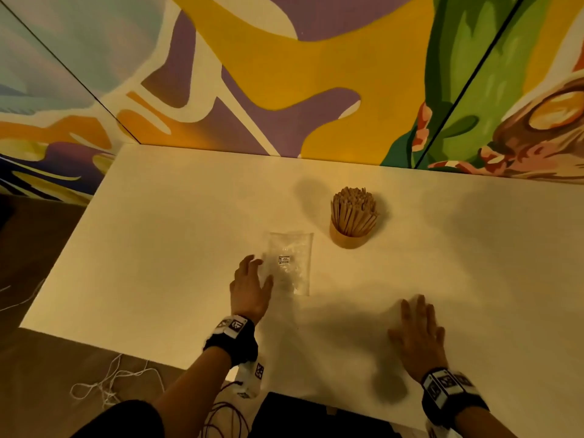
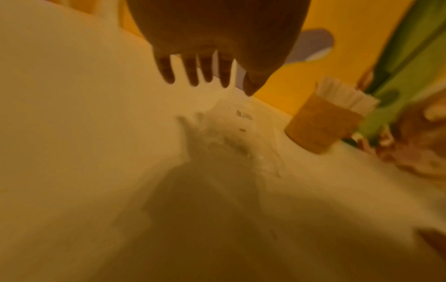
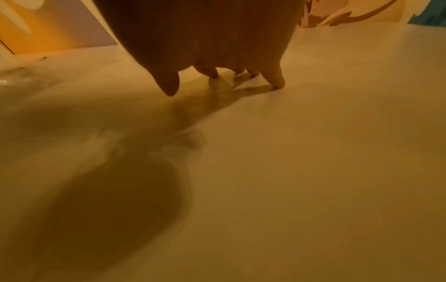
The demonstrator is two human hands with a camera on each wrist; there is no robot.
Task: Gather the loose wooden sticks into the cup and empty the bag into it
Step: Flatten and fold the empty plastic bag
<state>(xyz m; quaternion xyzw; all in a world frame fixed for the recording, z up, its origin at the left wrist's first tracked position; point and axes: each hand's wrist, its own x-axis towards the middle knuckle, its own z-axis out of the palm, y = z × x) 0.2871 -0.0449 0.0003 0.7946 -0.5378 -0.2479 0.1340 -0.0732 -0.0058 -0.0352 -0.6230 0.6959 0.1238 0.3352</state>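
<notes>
Pale tabletop: a cream-white rectangular desk (image 1: pixel 189 216) set against a painted mural wall (image 1: pixel 316 74); no loose sticks show on it.
Right hand: the right hand (image 1: pixel 417 336) sits near the desk's front edge, towards its right side, fingers spread and straight, holding nothing; the right wrist view shows fingertips (image 3: pixel 277 84) touching the surface.
Left hand: the left hand (image 1: pixel 249 289) is a little farther in, near the middle of the desk, fingers loosely spread, holding nothing; whether it touches the bag I cannot tell.
Bag: a clear, crinkled plastic bag with a small white label (image 1: pixel 289 263) lies flat just beside the left hand, on its right, and looks empty.
Cup: a short round tan cup (image 1: pixel 347 238) stands upright past the bag, towards the back edge, packed with thin pale wooden sticks (image 1: pixel 354 210) fanning above its rim.
Progress: by my reckoning both parts are done or nearly so.
Handling: the bag should be feather-light, limp and slippery; pinch it at a corner or the near short edge. The cup seems top-heavy; take it low around the wall, since a knock to the sticks could tip it.
</notes>
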